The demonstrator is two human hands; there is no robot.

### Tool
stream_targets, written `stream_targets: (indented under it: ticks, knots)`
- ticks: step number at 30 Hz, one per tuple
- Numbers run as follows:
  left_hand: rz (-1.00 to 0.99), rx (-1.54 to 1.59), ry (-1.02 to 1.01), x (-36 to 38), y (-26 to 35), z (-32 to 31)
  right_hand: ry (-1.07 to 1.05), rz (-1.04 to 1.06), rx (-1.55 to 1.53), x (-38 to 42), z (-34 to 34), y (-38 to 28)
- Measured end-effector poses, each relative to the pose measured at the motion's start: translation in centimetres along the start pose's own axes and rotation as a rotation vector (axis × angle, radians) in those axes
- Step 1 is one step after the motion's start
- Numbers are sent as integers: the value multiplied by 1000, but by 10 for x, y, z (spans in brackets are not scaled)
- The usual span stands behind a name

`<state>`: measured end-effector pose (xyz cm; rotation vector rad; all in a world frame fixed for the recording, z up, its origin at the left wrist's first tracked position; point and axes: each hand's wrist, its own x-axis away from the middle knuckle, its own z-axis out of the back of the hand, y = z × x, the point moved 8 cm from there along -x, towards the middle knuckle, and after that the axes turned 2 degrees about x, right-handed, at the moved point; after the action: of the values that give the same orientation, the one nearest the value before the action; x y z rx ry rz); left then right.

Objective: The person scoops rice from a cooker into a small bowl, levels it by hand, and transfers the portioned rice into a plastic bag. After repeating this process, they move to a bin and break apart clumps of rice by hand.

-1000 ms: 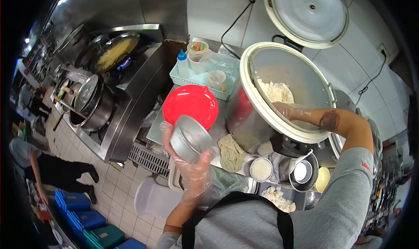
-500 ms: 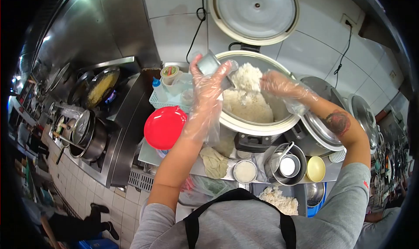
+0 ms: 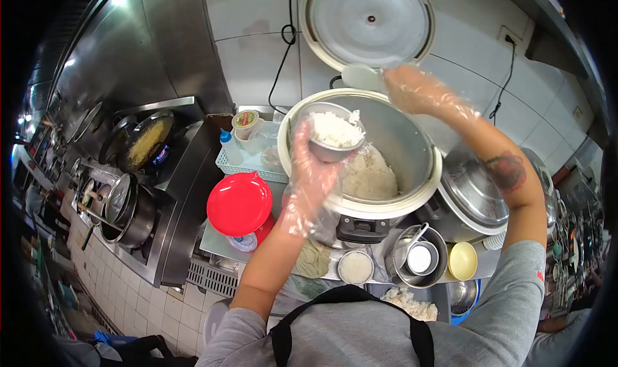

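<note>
My left hand (image 3: pixel 313 177), in a clear plastic glove, holds a small metal bowl (image 3: pixel 331 153) from below and the side. White cooked rice (image 3: pixel 336 130) heaps up in the bowl, which is tilted slightly over the left rim of a large rice cooker (image 3: pixel 293 126). Cooked rice (image 3: pixel 370 177) covers part of the cooker's bottom. Also gloved, my right hand (image 3: pixel 412 90) grips a pale rice paddle (image 3: pixel 362 77) above the cooker's back rim. The handle is hidden inside that hand. Behind, the round cooker lid (image 3: pixel 370 19) stands raised.
On the left, a red dish (image 3: pixel 239 203) sits on a scale (image 3: pixel 246 240) near a light blue basket (image 3: pixel 251 165). A pan of yellow food (image 3: pixel 149 142) is over a blue flame. A lidded pot (image 3: pixel 473 180), yellow bowl (image 3: pixel 463 261) and rice tray (image 3: pixel 380 292) are closer right.
The bowl has turned from tipped on its side to nearly upright and now shows rice inside. My right hand has risen up and back with the paddle, out of the cooker.
</note>
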<state>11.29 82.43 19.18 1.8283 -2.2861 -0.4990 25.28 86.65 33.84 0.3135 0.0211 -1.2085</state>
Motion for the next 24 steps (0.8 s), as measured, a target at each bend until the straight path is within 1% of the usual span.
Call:
stream_targets:
  ticks: [2,3,4,6,7,8,9,10,11,12,15,17,19,20,23,24]
  knots:
    - [-174,40,-4,14,24,14,-122,17,15,-28,-61,1]
    - [-256,57,-5,19,33,20,-186,72,53,-34,-93,-13]
    - [-390,81,32,22,42,34,-252,124,88,-38,-129,-26]
    - [-570,36,26,34,53,41,-360,305,56,-50,-221,-45]
    - [-657,7,21,39,57,41,-355,323,-55,-57,-265,-52]
    - [-697,-20,45,40,58,41,-347,337,-168,-64,-307,-60]
    - [-673,-47,32,42,56,39,-339,349,-276,-65,-329,-67]
    - [-653,-69,17,45,55,36,-383,439,-172,-60,-325,-82]
    - [-634,-90,3,46,52,36,-425,531,-66,-52,-300,-106]
    - [-648,-125,11,47,52,39,-464,625,39,-42,-291,-124]
    - [-684,-206,18,47,53,41,-510,636,-314,-26,-295,-129]
    - [-685,-231,20,48,53,41,-388,742,-510,-15,-303,-130]
    - [-682,-231,21,48,53,41,-365,756,-625,-7,-309,-125]
    - [-678,-230,19,47,52,41,-406,718,-644,0,-290,-120]
    - [-765,-195,-7,39,57,54,-513,576,-670,17,-244,-107]
    - [-742,-166,17,35,57,56,-543,525,-668,20,-236,-102]
